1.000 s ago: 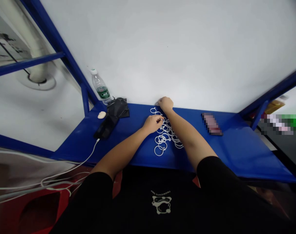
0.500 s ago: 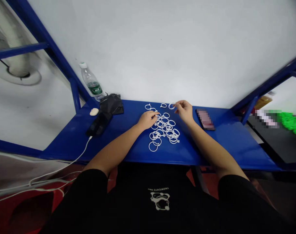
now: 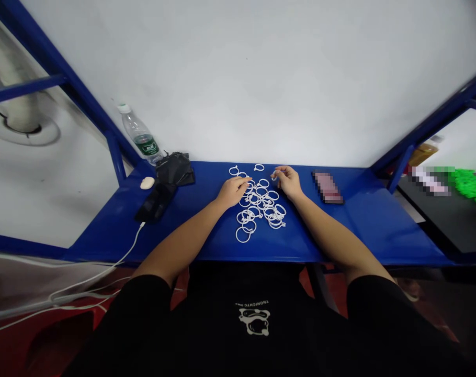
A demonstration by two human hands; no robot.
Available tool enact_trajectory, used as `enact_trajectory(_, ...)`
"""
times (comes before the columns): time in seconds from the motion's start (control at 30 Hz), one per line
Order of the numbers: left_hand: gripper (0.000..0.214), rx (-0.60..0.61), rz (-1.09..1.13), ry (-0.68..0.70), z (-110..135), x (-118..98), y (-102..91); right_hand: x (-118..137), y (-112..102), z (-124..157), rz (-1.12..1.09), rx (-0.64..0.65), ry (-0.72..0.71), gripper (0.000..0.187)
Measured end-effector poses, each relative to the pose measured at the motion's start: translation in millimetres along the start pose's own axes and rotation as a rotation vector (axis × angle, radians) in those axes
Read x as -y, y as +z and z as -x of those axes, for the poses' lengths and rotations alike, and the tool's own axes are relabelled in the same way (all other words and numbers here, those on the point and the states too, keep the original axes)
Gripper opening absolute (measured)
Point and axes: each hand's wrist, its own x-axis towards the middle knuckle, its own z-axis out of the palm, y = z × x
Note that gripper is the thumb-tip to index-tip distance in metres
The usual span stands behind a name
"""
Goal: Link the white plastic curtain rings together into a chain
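My right hand [image 3: 287, 181] pinches a white curtain ring [image 3: 275, 174] between thumb and fingertips at the back of the blue table. My fingers cover part of that ring. On the left, my left hand [image 3: 233, 191] reaches over the edge of a loose pile of white curtain rings [image 3: 243, 242], its fingers stretched out and nothing visibly held. The rings have small eyelets and overlap one another. A single ring [image 3: 259, 170] lies apart near the wall, between the hands, and another ring [image 3: 234, 174] lies beyond my left hand.
A plastic bottle [image 3: 146, 142], a crumpled black bag [image 3: 174, 168], a whitish rounded object [image 3: 147, 183] and a black device [image 3: 154, 205] with a white cable [image 3: 133, 245] are on the left. A phone [image 3: 328, 187] lies right. Blue frame posts [image 3: 114, 157] flank the table [image 3: 206, 251].
My right hand has turned the held ring, now more hidden by the fingers. My left hand stays by the pile. The whole view has shifted slightly.
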Motion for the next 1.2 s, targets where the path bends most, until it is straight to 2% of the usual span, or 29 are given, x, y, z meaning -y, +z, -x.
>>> enact_trajectory(0.33, 0.030, 0.025, -0.036, 0.015, -1.5, -2.8, -1.1, 1.8, -1.2, 0.3, 0.067, 0.036, 0.028, 0.032)
enact_trajectory(0.63, 0.032, -0.026, -0.065, 0.081, -2.4, -5.2, -0.9, 2.1, -2.2, 0.4, 0.174, 0.054, -0.006, 0.024)
enact_trajectory(0.8, 0.035, -0.018, -0.044, 0.064, -0.8, -6.0, -0.6, 2.9, -6.5, -1.6, 0.218, 0.042, -0.035, 0.021)
enact_trajectory(0.93, 0.036, -0.009, 0.041, -0.008, 2.2, -6.8, -0.7, 3.0, -5.9, 1.5, 0.219, 0.025, -0.076, 0.023)
enact_trajectory(1.07, 0.028, 0.047, 0.048, 0.008, 3.2, -7.2, -1.4, 6.7, -2.2, 12.3, 0.182, 0.139, -0.141, 0.041)
enact_trajectory(1.2, 0.024, 0.032, 0.074, 0.147, 2.3, -7.9, -1.7, 13.8, -1.7, 23.4, 0.250, 0.282, -0.294, 0.026)
